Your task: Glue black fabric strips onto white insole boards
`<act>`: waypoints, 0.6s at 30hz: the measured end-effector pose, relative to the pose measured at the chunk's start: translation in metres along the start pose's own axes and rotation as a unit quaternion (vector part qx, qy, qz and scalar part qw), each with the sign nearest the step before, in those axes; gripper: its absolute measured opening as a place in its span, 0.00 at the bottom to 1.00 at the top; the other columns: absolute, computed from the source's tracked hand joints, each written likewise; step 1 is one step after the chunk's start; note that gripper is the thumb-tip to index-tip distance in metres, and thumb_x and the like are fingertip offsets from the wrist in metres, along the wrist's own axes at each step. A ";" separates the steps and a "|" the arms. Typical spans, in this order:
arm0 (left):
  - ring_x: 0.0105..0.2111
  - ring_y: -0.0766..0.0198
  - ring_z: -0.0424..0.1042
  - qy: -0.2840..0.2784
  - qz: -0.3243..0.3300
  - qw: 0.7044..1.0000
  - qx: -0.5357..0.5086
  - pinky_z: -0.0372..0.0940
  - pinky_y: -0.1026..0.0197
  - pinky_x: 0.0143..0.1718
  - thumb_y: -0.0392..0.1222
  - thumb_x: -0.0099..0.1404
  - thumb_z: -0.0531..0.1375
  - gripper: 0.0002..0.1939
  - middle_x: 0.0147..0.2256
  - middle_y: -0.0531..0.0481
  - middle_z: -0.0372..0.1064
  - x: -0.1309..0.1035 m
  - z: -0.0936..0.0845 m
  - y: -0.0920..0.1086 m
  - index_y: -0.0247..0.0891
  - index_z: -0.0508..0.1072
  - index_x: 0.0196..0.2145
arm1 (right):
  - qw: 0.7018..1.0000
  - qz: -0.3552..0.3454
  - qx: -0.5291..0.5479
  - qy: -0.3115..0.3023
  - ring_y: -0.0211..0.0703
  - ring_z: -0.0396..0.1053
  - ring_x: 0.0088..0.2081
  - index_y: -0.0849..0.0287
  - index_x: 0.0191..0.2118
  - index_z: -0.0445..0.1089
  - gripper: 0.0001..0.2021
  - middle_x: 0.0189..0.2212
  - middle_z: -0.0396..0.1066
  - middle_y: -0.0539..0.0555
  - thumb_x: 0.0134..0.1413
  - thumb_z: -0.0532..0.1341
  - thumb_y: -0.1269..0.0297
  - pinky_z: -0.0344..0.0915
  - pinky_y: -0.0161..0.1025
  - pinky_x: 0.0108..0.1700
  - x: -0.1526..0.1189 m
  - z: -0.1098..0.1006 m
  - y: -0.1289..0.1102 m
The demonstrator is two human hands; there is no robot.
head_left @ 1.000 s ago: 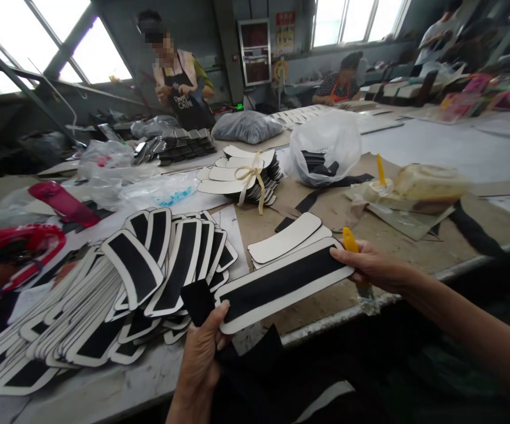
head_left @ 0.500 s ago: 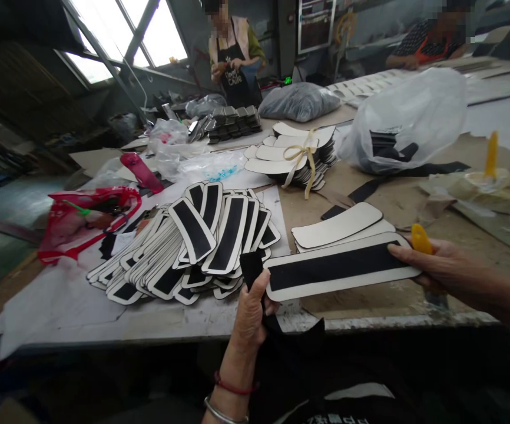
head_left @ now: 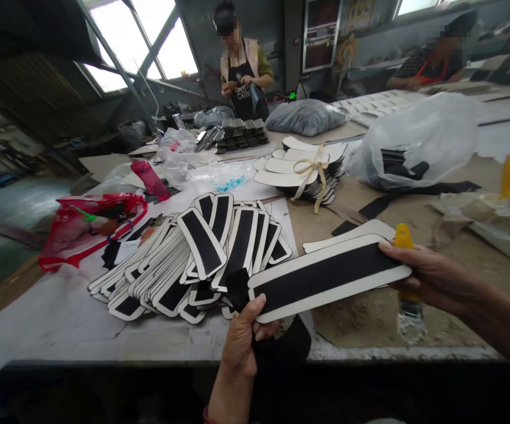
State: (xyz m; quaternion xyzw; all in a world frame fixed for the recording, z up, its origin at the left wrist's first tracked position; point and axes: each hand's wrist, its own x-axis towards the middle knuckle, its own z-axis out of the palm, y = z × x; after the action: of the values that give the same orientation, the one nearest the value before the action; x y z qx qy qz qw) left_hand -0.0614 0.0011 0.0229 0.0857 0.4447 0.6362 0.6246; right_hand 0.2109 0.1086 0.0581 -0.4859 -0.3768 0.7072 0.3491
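From where I am standing, the left hand [head_left: 241,333] is pinching one end of a white-bordered panel [head_left: 325,280] together with a dark strip [head_left: 239,288]; the right hand [head_left: 440,277] is gripping the other end and a yellow-handled brush [head_left: 403,237]. The panel is hovering by the worktop's [head_left: 365,354] near edge.

Risks, in my judgement: the brush is pointing bristles-down beside the panel, so a turning wrist could be smearing its face; the loose pile [head_left: 197,244] near the left corner could be sliding if knocked.

Containers: beyond the panel, a clear bag [head_left: 449,138] is holding dark pieces [head_left: 396,168]; toward the right edge, a tub [head_left: 500,203] is holding an upright yellow handle [head_left: 507,174]; toward the left edge, a red bag [head_left: 52,238] is gaping, its contents remaining unclear.
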 end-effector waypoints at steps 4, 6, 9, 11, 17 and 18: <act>0.10 0.79 0.44 0.001 0.006 1.000 -0.012 0.47 0.69 0.14 0.42 0.51 0.66 0.24 0.10 0.64 0.43 0.003 -0.003 0.000 0.38 0.52 0.15 | 1.000 0.007 0.012 -0.013 0.26 0.47 0.14 0.60 0.23 0.61 0.17 0.13 0.53 0.43 0.49 0.66 0.54 0.49 0.25 0.16 0.003 0.006 0.003; 0.10 0.78 0.44 0.020 0.036 0.999 0.027 0.46 0.69 0.14 0.43 0.54 0.65 0.19 0.11 0.65 0.44 0.003 -0.005 -0.001 0.38 0.57 0.18 | 1.000 0.000 -0.020 -0.009 0.25 0.47 0.14 0.60 0.23 0.61 0.18 0.14 0.55 0.44 0.49 0.65 0.53 0.47 0.25 0.15 0.003 0.004 0.005; 0.12 0.77 0.47 0.050 0.079 0.992 0.088 0.46 0.70 0.13 0.43 0.55 0.65 0.14 0.14 0.64 0.49 0.003 -0.007 -0.002 0.38 0.62 0.25 | 0.993 -0.010 -0.118 0.012 0.27 0.48 0.14 0.60 0.22 0.59 0.21 0.12 0.55 0.44 0.48 0.65 0.49 0.44 0.26 0.15 0.001 0.000 0.008; 0.13 0.77 0.50 0.066 0.090 0.988 0.108 0.47 0.71 0.13 0.43 0.53 0.66 0.13 0.17 0.63 0.54 0.003 -0.006 -0.003 0.38 0.64 0.27 | 0.982 -0.022 -0.182 0.037 0.28 0.49 0.14 0.60 0.22 0.58 0.22 0.11 0.55 0.44 0.46 0.64 0.47 0.44 0.27 0.15 -0.001 0.000 0.010; 0.19 0.73 0.62 0.111 0.062 0.983 0.132 0.54 0.72 0.13 0.41 0.47 0.70 0.15 0.24 0.57 0.65 0.003 -0.005 -0.004 0.34 0.70 0.29 | 0.962 -0.048 -0.252 0.087 0.29 0.51 0.14 0.60 0.21 0.59 0.23 0.11 0.55 0.44 0.47 0.63 0.45 0.45 0.27 0.15 -0.011 0.000 0.013; 0.19 0.73 0.63 0.111 0.057 0.984 0.124 0.54 0.72 0.13 0.40 0.46 0.70 0.14 0.24 0.57 0.66 0.002 -0.005 -0.004 0.34 0.71 0.29 | 0.970 -0.042 -0.228 0.080 0.29 0.51 0.14 0.60 0.21 0.59 0.22 0.12 0.55 0.44 0.46 0.64 0.46 0.45 0.27 0.15 -0.013 0.000 0.013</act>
State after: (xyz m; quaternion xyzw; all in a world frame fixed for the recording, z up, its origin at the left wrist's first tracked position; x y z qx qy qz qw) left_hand -0.0621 -0.0001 0.0159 0.1165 0.5808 0.6164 0.5187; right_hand 0.2133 0.0912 0.0523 -0.5911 -0.5188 0.5464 0.2878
